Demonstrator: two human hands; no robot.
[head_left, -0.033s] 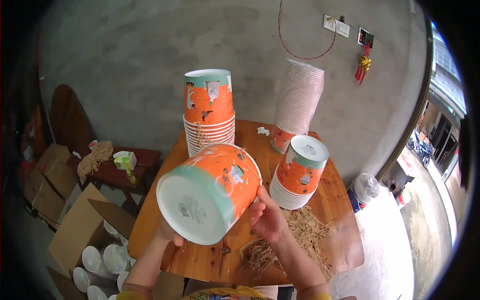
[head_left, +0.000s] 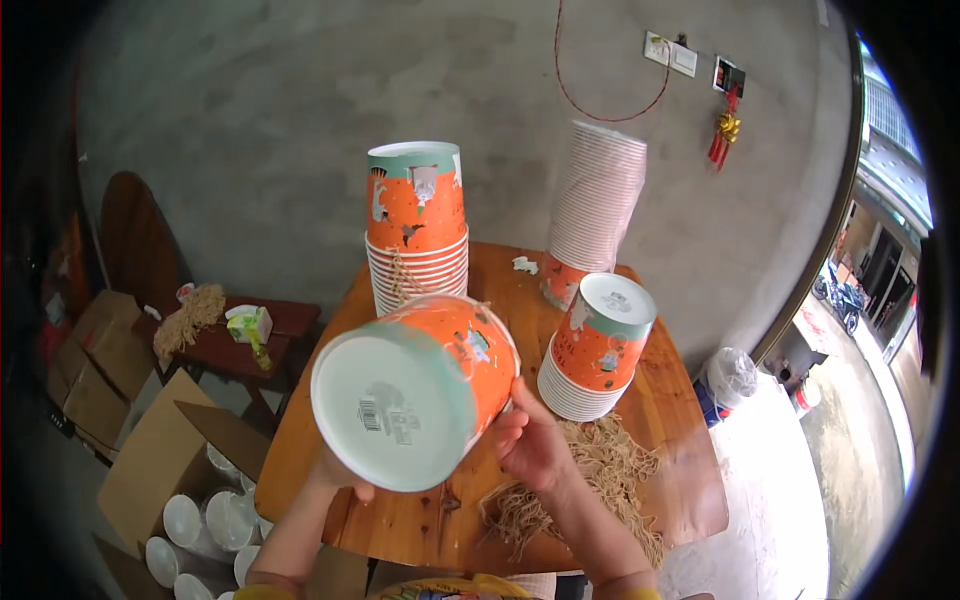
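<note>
A large orange paper bucket (head_left: 480, 350) with a green band and cartoon prints is held tilted over the table, its pale round base facing me. My right hand (head_left: 535, 440) grips it at the rim side, thumb up along the edge. Most of my left hand (head_left: 345, 475) is hidden behind the base, where it supports the bucket from the lower left. Behind it rises a tall stack of nested upside-down buckets (head_left: 415, 205), with strands of string hanging on it. A shorter upside-down stack (head_left: 600, 345) stands to the right. Tangled tan string (head_left: 600, 465) lies beside my right forearm.
The wooden table (head_left: 680, 450) also bears a tall plastic-wrapped bucket stack (head_left: 595, 205) at the back. At lower left, an open carton (head_left: 150, 450) holds several wrapped white-ended pieces. A low bench (head_left: 290, 315) carries more string and a tissue pack. The wall closes off the far side.
The held bucket has tipped slightly, so that its base faces me more fully and less of its side shows. Both hands keep their hold.
</note>
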